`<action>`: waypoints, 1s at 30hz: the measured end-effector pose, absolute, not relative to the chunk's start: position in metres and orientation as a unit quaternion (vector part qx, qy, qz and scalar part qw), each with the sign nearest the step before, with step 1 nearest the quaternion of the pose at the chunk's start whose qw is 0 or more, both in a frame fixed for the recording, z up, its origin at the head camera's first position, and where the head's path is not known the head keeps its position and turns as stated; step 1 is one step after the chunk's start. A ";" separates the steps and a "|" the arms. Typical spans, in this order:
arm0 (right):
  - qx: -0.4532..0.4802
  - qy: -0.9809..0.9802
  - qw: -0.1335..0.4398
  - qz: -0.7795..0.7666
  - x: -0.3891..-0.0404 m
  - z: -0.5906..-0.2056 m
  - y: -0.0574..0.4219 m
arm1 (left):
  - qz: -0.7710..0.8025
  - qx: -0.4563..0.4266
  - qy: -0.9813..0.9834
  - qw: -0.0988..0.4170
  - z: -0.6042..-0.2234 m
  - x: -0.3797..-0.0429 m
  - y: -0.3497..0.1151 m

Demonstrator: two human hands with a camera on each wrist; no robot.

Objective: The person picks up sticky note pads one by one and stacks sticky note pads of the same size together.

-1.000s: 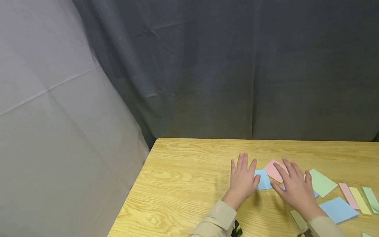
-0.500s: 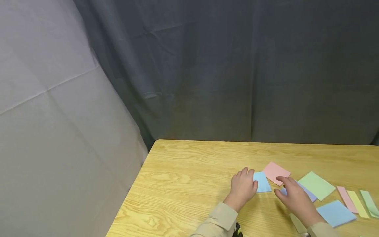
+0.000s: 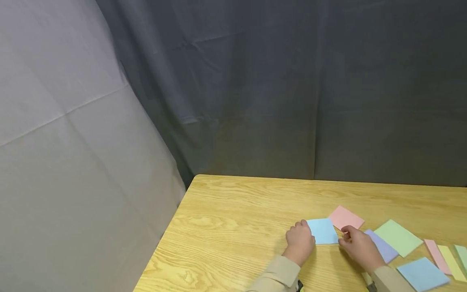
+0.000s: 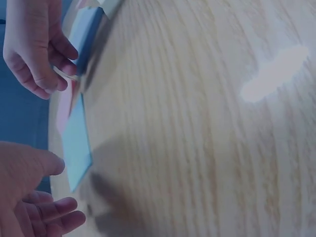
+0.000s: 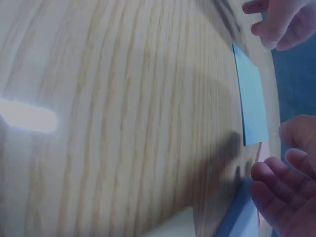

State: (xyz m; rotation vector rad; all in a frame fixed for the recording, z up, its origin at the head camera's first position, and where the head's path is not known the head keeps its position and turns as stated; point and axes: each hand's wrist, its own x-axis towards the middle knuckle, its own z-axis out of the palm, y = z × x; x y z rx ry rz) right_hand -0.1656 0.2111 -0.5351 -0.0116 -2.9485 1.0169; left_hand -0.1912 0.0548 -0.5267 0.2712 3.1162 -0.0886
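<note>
A light blue square sticky note (image 3: 322,231) lies flat on the wooden table between the two hands. Close by its left edge is the left hand (image 3: 300,243), fingers loosely bent. On the other side, the right hand (image 3: 359,248) hovers at the lower right corner, its thumb and forefinger apart. Both wrist views show a gap between thumb and fingers of each hand, with nothing held. Behind the blue note's right corner lies a pink square note (image 3: 345,218). A purple note (image 3: 379,243) sits just right of the right hand.
A pale green square (image 3: 398,237) adjoins the purple note. Further right lie another blue square (image 3: 423,273) and narrow pink (image 3: 438,256), yellow (image 3: 452,263) and green strips (image 3: 462,255). A dark curtain (image 3: 255,101) hangs behind the table; a pale cloth (image 3: 73,162) is at left.
Both hands have gone from spread fingers to bent ones and come down beside the light blue note. More of that note and the purple one now shows. The view has shifted slightly.
</note>
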 end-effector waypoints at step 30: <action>-0.061 -0.961 -0.044 0.266 -0.179 -0.539 0.182 | -0.054 0.107 0.993 0.014 -0.553 -0.201 0.059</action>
